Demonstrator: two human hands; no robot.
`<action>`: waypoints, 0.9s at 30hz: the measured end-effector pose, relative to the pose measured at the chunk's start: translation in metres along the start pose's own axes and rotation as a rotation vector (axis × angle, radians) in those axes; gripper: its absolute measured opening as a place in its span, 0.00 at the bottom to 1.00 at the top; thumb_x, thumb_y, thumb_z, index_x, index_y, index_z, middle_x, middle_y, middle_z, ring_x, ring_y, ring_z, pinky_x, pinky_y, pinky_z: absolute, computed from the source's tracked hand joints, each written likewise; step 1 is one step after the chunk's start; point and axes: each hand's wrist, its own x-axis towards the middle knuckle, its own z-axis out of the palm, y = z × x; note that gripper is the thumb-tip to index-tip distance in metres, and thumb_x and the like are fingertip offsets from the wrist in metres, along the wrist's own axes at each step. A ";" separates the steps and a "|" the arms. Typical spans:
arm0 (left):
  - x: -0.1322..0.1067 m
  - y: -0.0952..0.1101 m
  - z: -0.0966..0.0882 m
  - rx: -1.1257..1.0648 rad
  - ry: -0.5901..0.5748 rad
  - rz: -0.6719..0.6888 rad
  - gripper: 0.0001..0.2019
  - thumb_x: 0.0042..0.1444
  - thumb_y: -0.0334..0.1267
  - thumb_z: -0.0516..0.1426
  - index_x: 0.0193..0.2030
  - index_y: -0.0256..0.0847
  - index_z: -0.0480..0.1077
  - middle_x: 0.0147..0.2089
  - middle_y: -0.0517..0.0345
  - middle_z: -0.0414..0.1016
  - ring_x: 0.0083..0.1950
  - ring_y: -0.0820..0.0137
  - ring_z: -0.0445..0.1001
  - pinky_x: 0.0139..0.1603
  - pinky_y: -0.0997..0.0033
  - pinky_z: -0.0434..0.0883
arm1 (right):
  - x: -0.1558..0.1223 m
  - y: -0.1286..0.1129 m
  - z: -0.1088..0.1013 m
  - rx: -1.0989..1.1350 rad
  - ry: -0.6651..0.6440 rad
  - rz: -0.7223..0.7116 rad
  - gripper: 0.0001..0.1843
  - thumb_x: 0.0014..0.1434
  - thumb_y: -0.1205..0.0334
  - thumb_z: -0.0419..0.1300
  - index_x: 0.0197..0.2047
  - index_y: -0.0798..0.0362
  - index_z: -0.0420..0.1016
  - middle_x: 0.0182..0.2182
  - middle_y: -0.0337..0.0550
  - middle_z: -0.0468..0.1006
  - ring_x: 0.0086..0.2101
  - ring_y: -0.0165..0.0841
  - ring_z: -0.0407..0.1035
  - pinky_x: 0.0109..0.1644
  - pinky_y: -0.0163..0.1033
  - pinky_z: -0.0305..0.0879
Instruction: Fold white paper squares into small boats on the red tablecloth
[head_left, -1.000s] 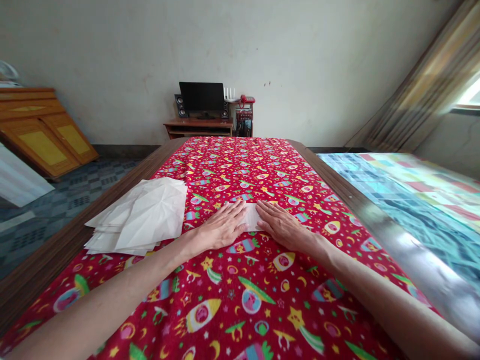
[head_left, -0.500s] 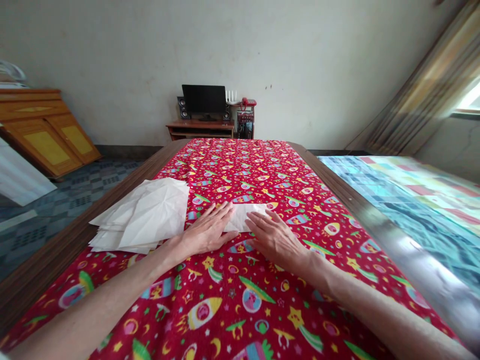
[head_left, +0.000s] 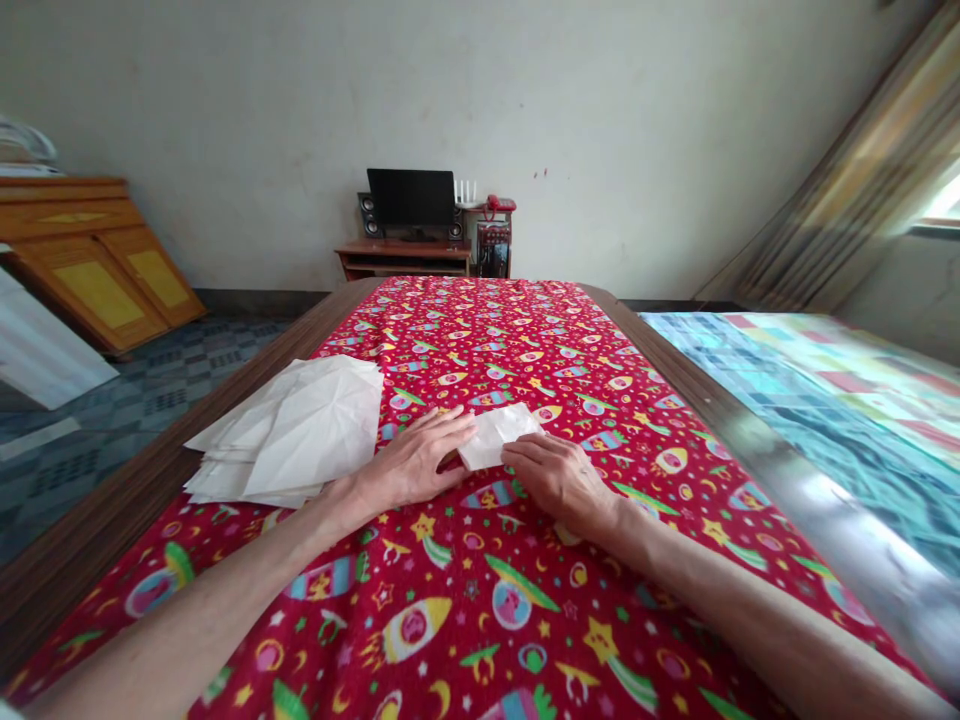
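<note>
A small folded sheet of white paper (head_left: 496,436) lies at a slant on the red patterned cloth, between my hands. My left hand (head_left: 420,458) is at the paper's left edge, fingers stretched out and thumb apart below, fingertips touching or just beside it. At the right edge, my right hand (head_left: 566,482) has its fingers bent together over the paper; its thumb is hidden beneath. Left of my left hand, a loose pile of larger creased white paper sheets (head_left: 315,430) rests on the cloth, partly behind my wrist.
The red cloth (head_left: 480,340) with rockets and stars covers most of a long brown table (head_left: 247,390). Beyond its far end are a monitor (head_left: 411,198) and speakers on a desk (head_left: 405,250). A wooden cabinet (head_left: 97,260) is at left, a bed (head_left: 787,370) at right.
The folded paper has turned to a slant, its right side tipped up. My right hand's fingers went from lying flat to bent at its edge. My left hand moved slightly.
</note>
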 end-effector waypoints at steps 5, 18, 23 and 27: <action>0.002 -0.002 -0.003 -0.005 -0.054 0.071 0.23 0.60 0.33 0.53 0.62 0.39 0.62 0.66 0.50 0.60 0.68 0.61 0.56 0.68 0.53 0.55 | -0.014 0.008 0.001 0.272 0.195 0.031 0.14 0.64 0.70 0.49 0.48 0.54 0.72 0.43 0.49 0.78 0.45 0.33 0.73 0.47 0.39 0.72; -0.007 0.027 -0.012 -0.172 -0.018 0.185 0.17 0.62 0.28 0.48 0.54 0.39 0.71 0.56 0.52 0.73 0.58 0.67 0.69 0.60 0.65 0.67 | -0.032 0.014 -0.015 0.109 -0.055 0.090 0.13 0.65 0.67 0.50 0.46 0.52 0.74 0.44 0.51 0.75 0.47 0.38 0.68 0.48 0.43 0.69; -0.005 0.027 0.001 -0.257 0.129 0.117 0.13 0.62 0.29 0.51 0.48 0.39 0.74 0.48 0.53 0.77 0.51 0.67 0.71 0.52 0.68 0.72 | -0.030 0.007 -0.020 0.041 -0.124 0.100 0.13 0.65 0.65 0.49 0.44 0.51 0.75 0.39 0.48 0.74 0.37 0.35 0.68 0.38 0.39 0.66; -0.001 0.022 0.010 -0.351 0.208 -0.007 0.09 0.61 0.33 0.54 0.40 0.41 0.76 0.42 0.55 0.79 0.43 0.68 0.75 0.46 0.68 0.72 | -0.029 0.007 -0.014 0.147 -0.087 0.225 0.15 0.66 0.62 0.48 0.37 0.53 0.76 0.33 0.45 0.72 0.31 0.30 0.66 0.33 0.33 0.62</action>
